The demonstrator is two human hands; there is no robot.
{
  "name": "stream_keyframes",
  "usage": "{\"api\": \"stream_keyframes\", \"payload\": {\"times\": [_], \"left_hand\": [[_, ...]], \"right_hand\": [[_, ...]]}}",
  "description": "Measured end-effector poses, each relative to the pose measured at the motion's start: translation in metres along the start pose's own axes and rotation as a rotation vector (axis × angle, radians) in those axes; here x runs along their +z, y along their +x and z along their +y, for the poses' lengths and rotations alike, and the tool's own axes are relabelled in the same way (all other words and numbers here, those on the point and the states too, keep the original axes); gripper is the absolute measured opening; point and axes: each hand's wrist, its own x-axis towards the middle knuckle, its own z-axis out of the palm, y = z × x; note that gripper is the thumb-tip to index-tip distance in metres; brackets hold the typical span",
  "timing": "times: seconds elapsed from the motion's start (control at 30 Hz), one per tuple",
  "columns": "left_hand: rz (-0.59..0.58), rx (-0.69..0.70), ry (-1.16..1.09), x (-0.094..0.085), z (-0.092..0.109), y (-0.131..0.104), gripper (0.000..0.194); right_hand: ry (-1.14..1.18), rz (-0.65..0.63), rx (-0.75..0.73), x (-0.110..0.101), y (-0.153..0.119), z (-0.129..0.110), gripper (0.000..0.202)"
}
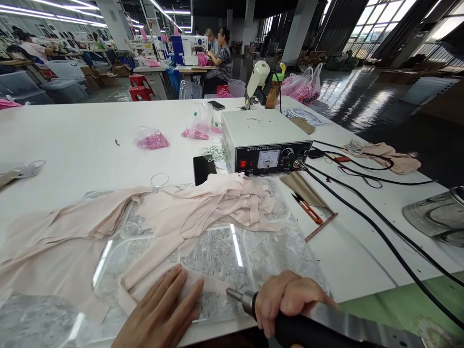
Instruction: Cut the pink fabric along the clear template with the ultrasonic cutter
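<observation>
My left hand lies flat with fingers stretched out on a pale pink fabric strip, pressing it against a clear plastic sheet. My right hand is wrapped round the black handle of a handheld ultrasonic welder. Its metal tip points left and meets the right end of the strip; I cannot tell whether it touches. A heap of pale pink fabric pieces lies beyond my hands, and more pale pink fabric spreads over the left side.
The welder's control box stands at the table's middle, with black cables running right. Orange thread snips, a dark phone, bags of pink bits and a metal container sit around. People work at sewing machines behind.
</observation>
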Motion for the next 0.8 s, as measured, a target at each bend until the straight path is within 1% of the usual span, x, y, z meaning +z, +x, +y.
{"api": "stream_keyframes", "payload": {"times": [0.07,0.17,0.2,0.23,0.33,0.4,0.47,0.5,0.6,0.67,0.73,0.8], "left_hand": [[0.024,-0.041,0.018,0.004,0.005,0.001,0.041],[0.039,-0.069,0.039,0.011,0.012,0.003,0.044],[0.036,-0.067,0.047,0.012,0.014,0.003,0.045],[0.038,-0.066,0.058,0.013,0.015,0.004,0.046],[0.034,-0.074,0.084,0.013,0.017,0.004,0.051],[0.036,-0.067,0.087,0.013,0.017,0.005,0.055],[0.031,-0.059,0.090,0.012,0.018,0.005,0.058],[0.026,-0.059,0.096,0.013,0.018,0.006,0.059],[0.026,-0.061,0.123,0.013,0.020,0.008,0.064],[0.042,-0.066,0.133,0.012,0.022,0.010,0.066],[0.051,-0.072,0.138,0.013,0.024,0.011,0.065],[0.048,-0.069,0.139,0.013,0.025,0.011,0.064]], "right_hand": [[-0.003,0.007,-0.002,0.002,-0.002,0.000,0.024],[-0.014,0.134,0.028,0.008,-0.006,0.003,0.020],[-0.014,0.165,0.025,0.010,-0.007,0.005,0.020],[-0.009,0.163,0.003,0.011,-0.007,0.007,0.020],[0.027,0.130,-0.115,0.012,-0.006,0.015,0.027],[0.048,0.117,-0.149,0.010,-0.004,0.018,0.035],[0.048,0.100,-0.140,0.007,-0.001,0.017,0.041],[0.040,0.072,-0.133,0.006,0.001,0.015,0.043],[0.015,-0.055,-0.095,0.000,0.007,0.007,0.048],[0.018,-0.121,-0.077,-0.003,0.009,0.005,0.044],[0.041,-0.107,-0.080,-0.004,0.008,0.006,0.034],[0.063,-0.076,-0.086,-0.004,0.004,0.010,0.029]]}}
